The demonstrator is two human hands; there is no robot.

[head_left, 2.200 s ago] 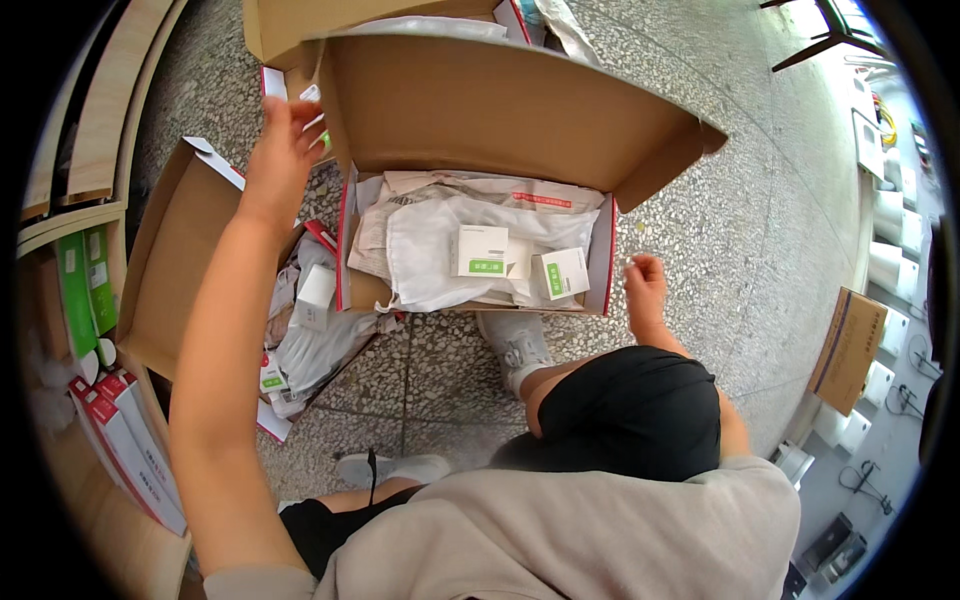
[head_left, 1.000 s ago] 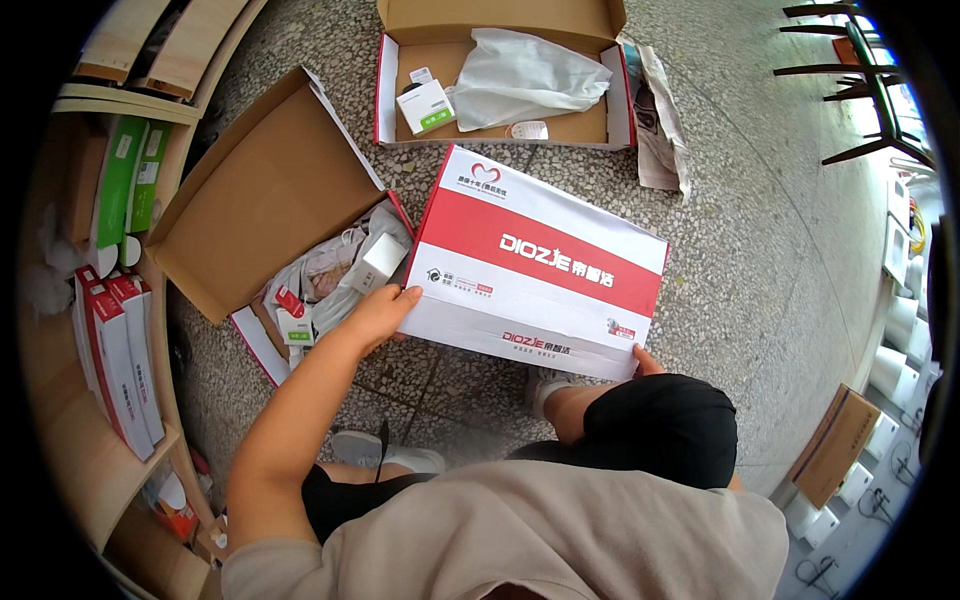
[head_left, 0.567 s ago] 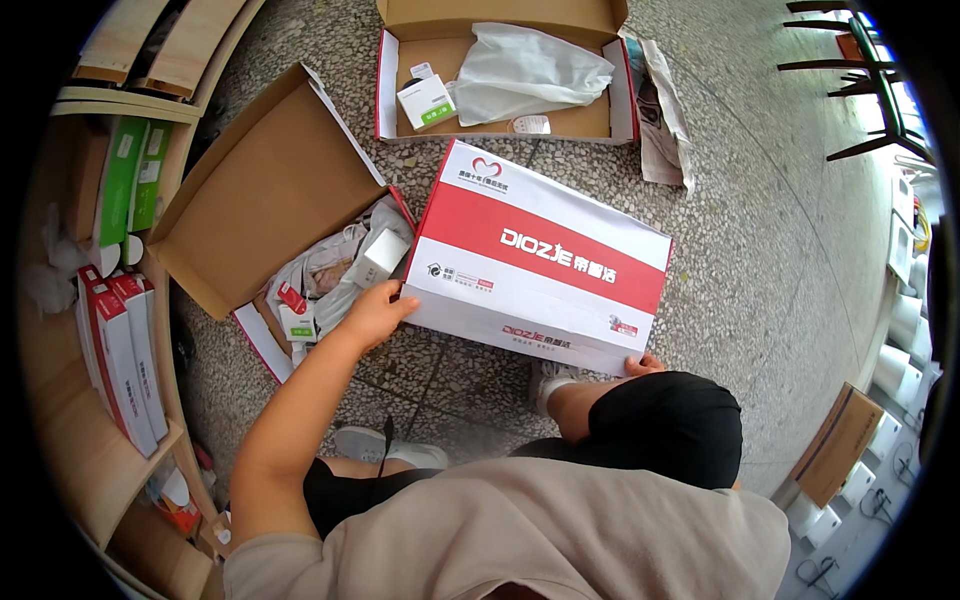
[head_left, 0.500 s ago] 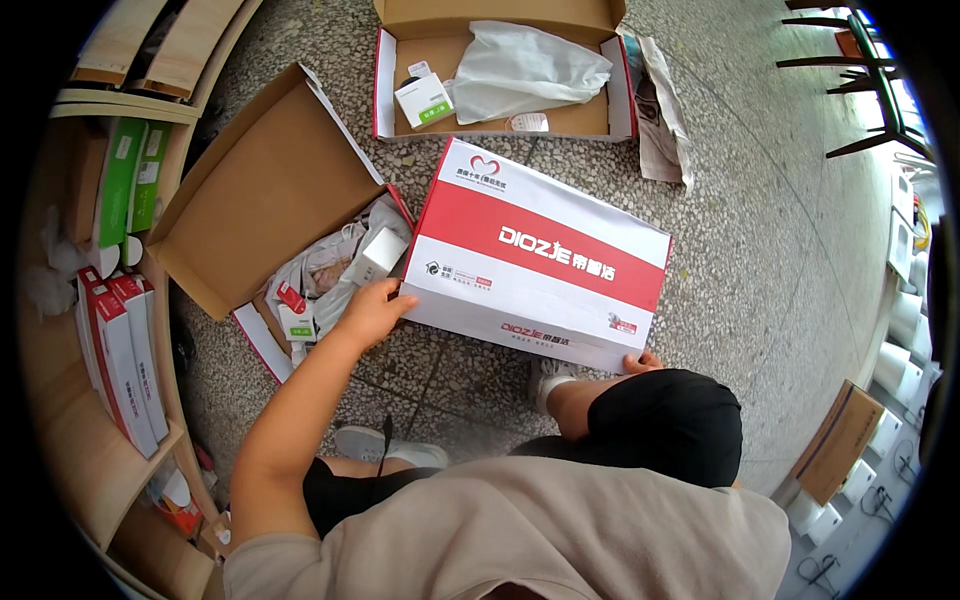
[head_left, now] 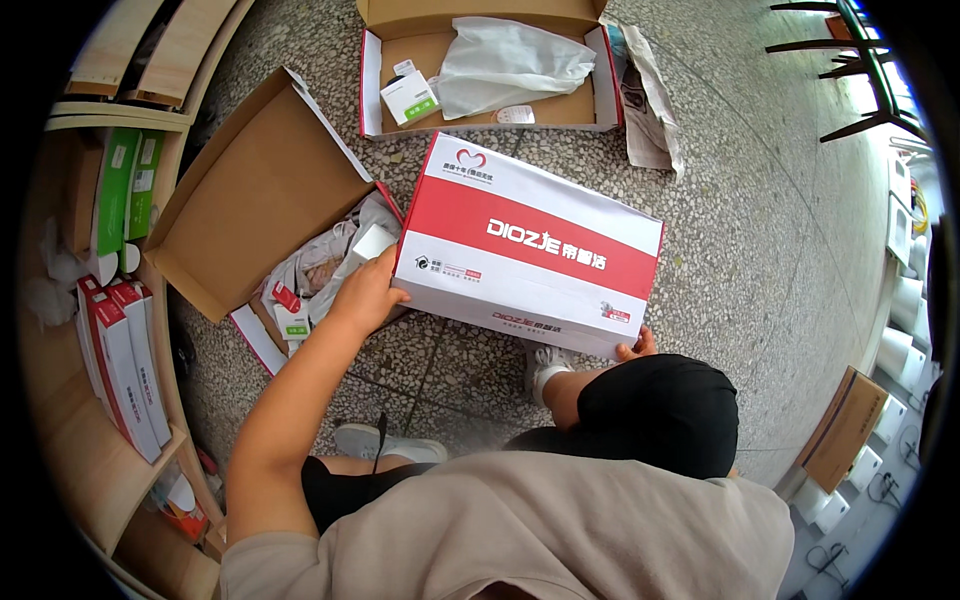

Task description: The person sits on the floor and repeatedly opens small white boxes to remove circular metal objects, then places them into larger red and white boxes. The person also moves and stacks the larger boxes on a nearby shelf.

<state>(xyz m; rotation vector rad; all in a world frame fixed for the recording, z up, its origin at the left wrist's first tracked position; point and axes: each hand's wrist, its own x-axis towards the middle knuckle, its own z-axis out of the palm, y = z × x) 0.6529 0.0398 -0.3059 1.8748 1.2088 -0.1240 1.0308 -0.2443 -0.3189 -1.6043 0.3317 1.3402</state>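
Note:
A closed white cardboard box (head_left: 540, 215) with a broad red band is in front of me, its lid facing up and its near edge tilted toward me. My left hand (head_left: 366, 295) grips its left end, thumb at the near corner and fingers mostly hidden by the end panel. At the near right corner, my right hand (head_left: 638, 344) holds the box, only the thumb and part of the fingers showing. Close beyond my left hand, a small white carton (head_left: 368, 243) lies among crumpled wrapping in an open brown-lined box (head_left: 262, 190).
Farther off, another open box (head_left: 450, 128) contains a white bag (head_left: 510, 65) and a small white-green carton (head_left: 408, 97). A wooden shelf (head_left: 175, 400) with upright boxes stands left. At right are a brown carton (head_left: 843, 428) and a dark-legged chair (head_left: 870, 75).
The whole view has shifted slightly, and the box sits a little farther left and up in it. Both hands keep their hold; my left hand now covers more of the small white carton.

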